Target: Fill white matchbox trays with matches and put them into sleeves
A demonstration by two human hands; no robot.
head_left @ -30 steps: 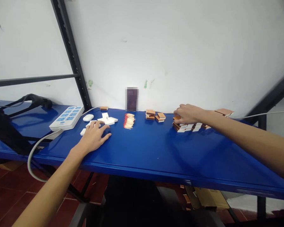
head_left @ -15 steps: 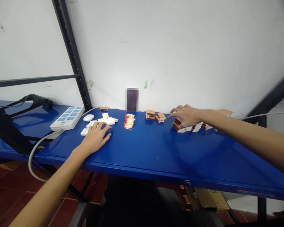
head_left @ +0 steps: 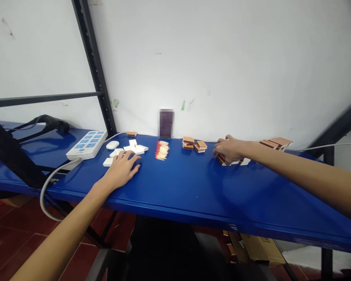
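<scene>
My right hand (head_left: 229,150) is over a row of brown-and-white matchboxes (head_left: 244,161) at the right, its fingers curled down around the left end of the row. The hand partly hides the boxes there. My left hand (head_left: 123,169) lies with fingers spread on the blue table, its fingertips at several white matchbox trays (head_left: 137,149). Between the hands lies a heap of loose red-tipped matches (head_left: 162,150). Right of the matches sit a small stack of matchboxes (head_left: 188,143) and a lower stack of matchboxes (head_left: 201,146).
A power strip (head_left: 87,144) with a grey cable stands at the left, beside a white oval object (head_left: 112,145). One matchbox (head_left: 131,134) lies near the wall. A pixelated dark rectangle (head_left: 166,123) stands against the wall. More matchboxes (head_left: 276,143) sit behind my right forearm.
The fingers of my right hand have drawn in and curled more around the matchboxes. My left hand stays beside the white trays. The whole view has shifted slightly.
</scene>
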